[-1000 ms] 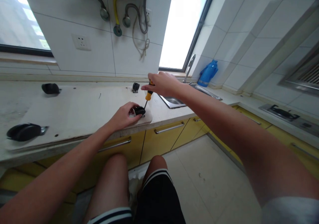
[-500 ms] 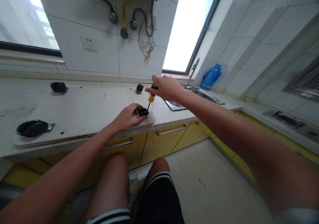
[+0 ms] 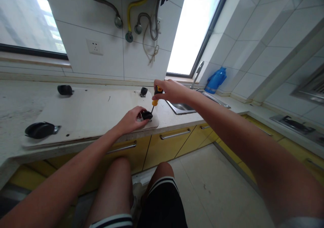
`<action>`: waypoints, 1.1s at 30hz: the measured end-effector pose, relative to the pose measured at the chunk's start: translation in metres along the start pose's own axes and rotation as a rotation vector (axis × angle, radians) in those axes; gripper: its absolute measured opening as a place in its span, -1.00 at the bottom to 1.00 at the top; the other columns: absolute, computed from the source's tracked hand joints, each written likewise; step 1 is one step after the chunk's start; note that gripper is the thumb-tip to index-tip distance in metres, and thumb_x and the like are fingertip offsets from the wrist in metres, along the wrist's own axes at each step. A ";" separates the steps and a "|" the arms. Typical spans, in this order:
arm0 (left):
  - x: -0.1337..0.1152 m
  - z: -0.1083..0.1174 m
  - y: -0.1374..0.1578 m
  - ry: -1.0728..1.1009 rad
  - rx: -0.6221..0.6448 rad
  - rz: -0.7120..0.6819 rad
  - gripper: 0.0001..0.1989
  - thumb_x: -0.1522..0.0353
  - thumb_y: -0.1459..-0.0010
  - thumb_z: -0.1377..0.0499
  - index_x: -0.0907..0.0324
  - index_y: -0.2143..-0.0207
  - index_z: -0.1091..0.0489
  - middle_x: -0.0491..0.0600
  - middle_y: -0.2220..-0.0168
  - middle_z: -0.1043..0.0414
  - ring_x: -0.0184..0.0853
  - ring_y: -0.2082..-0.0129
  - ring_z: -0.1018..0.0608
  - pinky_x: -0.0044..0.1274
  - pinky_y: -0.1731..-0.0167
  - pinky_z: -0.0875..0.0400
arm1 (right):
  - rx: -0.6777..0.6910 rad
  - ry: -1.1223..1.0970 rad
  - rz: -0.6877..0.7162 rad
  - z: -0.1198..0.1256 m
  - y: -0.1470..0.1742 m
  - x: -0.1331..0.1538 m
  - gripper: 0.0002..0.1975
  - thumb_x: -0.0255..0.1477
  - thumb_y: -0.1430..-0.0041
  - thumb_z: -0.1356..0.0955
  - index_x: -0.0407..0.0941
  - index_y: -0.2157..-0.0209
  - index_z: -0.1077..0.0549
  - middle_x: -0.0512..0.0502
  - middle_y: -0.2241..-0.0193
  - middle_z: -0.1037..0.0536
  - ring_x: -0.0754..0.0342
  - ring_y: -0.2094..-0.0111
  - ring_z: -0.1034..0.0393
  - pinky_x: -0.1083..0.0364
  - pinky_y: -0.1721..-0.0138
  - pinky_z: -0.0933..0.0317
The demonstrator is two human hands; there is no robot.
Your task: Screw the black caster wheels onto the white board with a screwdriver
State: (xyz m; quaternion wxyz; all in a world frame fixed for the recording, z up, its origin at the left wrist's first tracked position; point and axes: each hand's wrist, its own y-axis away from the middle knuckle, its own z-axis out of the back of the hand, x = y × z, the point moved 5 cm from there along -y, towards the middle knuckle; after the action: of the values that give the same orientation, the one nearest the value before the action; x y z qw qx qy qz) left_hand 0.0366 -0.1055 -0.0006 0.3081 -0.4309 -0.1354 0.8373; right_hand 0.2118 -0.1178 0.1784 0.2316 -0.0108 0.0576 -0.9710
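A white board (image 3: 93,113) lies on the counter with black caster wheels at its corners. My left hand (image 3: 133,119) is closed around the caster (image 3: 146,115) at the near right corner, thumb on its near side. My right hand (image 3: 168,91) grips a screwdriver (image 3: 155,102) with a black and yellow handle. Its shaft points down, and the tip meets the board or the caster's plate beside the wheel; the exact contact is too small to tell. Another caster (image 3: 143,91) stands at the far right corner. Two more casters (image 3: 40,130) (image 3: 65,90) sit at the left end.
Beyond my right hand are a steel sink (image 3: 181,108) with a faucet (image 3: 197,73) and a blue thermos-like container (image 3: 215,80). Hoses (image 3: 130,15) hang on the tiled wall above a socket (image 3: 94,47). Yellow cabinets (image 3: 174,143) run below the counter, and a stove (image 3: 298,125) is at right.
My right hand has turned a little around the screwdriver handle, and its fingers sit differently. My left hand stays on the caster. The whole view has shifted slightly.
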 end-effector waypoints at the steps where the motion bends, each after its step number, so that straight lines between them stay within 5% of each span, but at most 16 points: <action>1: 0.000 0.000 0.000 0.003 0.000 -0.001 -0.53 0.05 -0.21 -0.36 0.14 -0.04 -0.53 0.10 0.05 -0.63 -0.11 0.18 -0.63 -0.27 0.11 -0.57 | -0.035 0.011 -0.035 0.002 -0.001 -0.002 -0.60 -0.05 -0.46 -0.41 -0.09 -0.03 -0.48 -0.28 0.08 -0.63 -0.10 0.15 -0.44 -0.06 0.19 -0.22; 3: -0.001 0.000 0.000 0.007 0.000 -0.008 -0.53 0.05 -0.20 -0.36 0.14 -0.03 -0.54 0.10 0.05 -0.63 -0.12 0.19 -0.63 -0.28 0.13 -0.56 | -0.041 0.008 -0.061 0.004 -0.002 -0.005 -0.54 -0.01 -0.43 -0.42 -0.13 -0.03 -0.47 -0.35 0.06 -0.62 -0.13 0.15 -0.44 -0.07 0.21 -0.22; 6: -0.003 0.001 0.000 0.007 -0.015 -0.015 -0.53 0.04 -0.20 -0.35 0.14 -0.03 -0.54 0.11 0.05 -0.63 -0.11 0.19 -0.63 -0.27 0.12 -0.56 | 0.060 -0.046 0.046 -0.002 0.000 -0.002 -0.54 -0.18 -0.26 -0.59 0.00 -0.08 -0.47 -0.14 0.02 -0.66 -0.03 0.13 -0.48 0.01 0.18 -0.27; 11: -0.004 0.001 0.000 0.007 -0.008 -0.013 -0.56 0.04 -0.20 -0.35 0.13 0.01 -0.54 0.10 0.07 -0.63 -0.10 0.20 -0.63 -0.25 0.12 -0.56 | -0.102 -0.041 -0.050 -0.006 0.008 -0.008 -0.54 -0.05 -0.53 -0.30 -0.13 -0.15 -0.36 -0.31 0.09 -0.63 -0.09 0.19 -0.44 -0.05 0.22 -0.21; 16: -0.004 0.001 0.000 0.020 -0.002 -0.006 -0.54 0.06 -0.20 -0.35 0.14 -0.03 -0.53 0.11 0.04 -0.63 -0.11 0.16 -0.64 -0.26 0.09 -0.57 | 0.020 -0.077 0.073 -0.008 0.012 -0.009 -0.60 -0.22 -0.33 -0.53 0.05 -0.12 -0.45 -0.07 0.05 -0.67 0.01 0.17 -0.48 0.01 0.16 -0.28; 20: -0.004 0.001 0.001 0.021 0.006 0.006 -0.55 0.06 -0.21 -0.35 0.12 -0.03 -0.53 0.10 0.03 -0.64 -0.10 0.16 -0.65 -0.26 0.09 -0.58 | -0.121 -0.021 -0.053 -0.003 0.009 -0.012 -0.55 -0.04 -0.46 -0.38 -0.12 -0.08 -0.43 -0.31 0.10 -0.64 -0.11 0.19 -0.44 -0.06 0.20 -0.20; 25: -0.002 0.001 0.001 0.013 0.009 0.022 -0.51 0.04 -0.20 -0.36 0.14 -0.05 -0.52 0.13 0.03 -0.65 -0.06 0.11 -0.66 -0.22 0.04 -0.59 | -0.035 -0.050 0.095 -0.009 0.005 0.001 -0.57 -0.17 -0.36 -0.52 0.05 -0.16 -0.45 -0.13 -0.04 -0.67 -0.04 0.08 -0.49 0.00 0.09 -0.25; 29: -0.001 0.000 0.000 0.003 0.018 0.030 -0.51 0.04 -0.22 -0.35 0.15 -0.05 -0.52 0.14 0.02 -0.66 -0.04 0.09 -0.66 -0.21 0.02 -0.58 | -0.141 -0.018 -0.034 -0.004 0.001 -0.005 -0.54 0.00 -0.50 -0.34 -0.11 -0.08 -0.45 -0.33 0.09 -0.65 -0.14 0.14 -0.46 -0.06 0.15 -0.20; 33: -0.001 0.000 0.000 0.013 0.024 0.013 -0.50 0.04 -0.22 -0.34 0.15 -0.07 -0.52 0.15 -0.01 -0.65 -0.06 0.10 -0.66 -0.19 0.01 -0.58 | 0.006 -0.057 0.053 -0.006 -0.001 -0.003 -0.61 -0.13 -0.34 -0.53 0.04 -0.09 -0.50 -0.09 0.12 -0.67 0.00 0.22 -0.46 0.03 0.18 -0.22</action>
State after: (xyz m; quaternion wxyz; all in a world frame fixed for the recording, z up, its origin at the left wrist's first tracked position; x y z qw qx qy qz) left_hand 0.0372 -0.1063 0.0001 0.3084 -0.4335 -0.1206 0.8381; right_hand 0.2138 -0.1151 0.1728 0.2589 -0.0360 0.0484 -0.9640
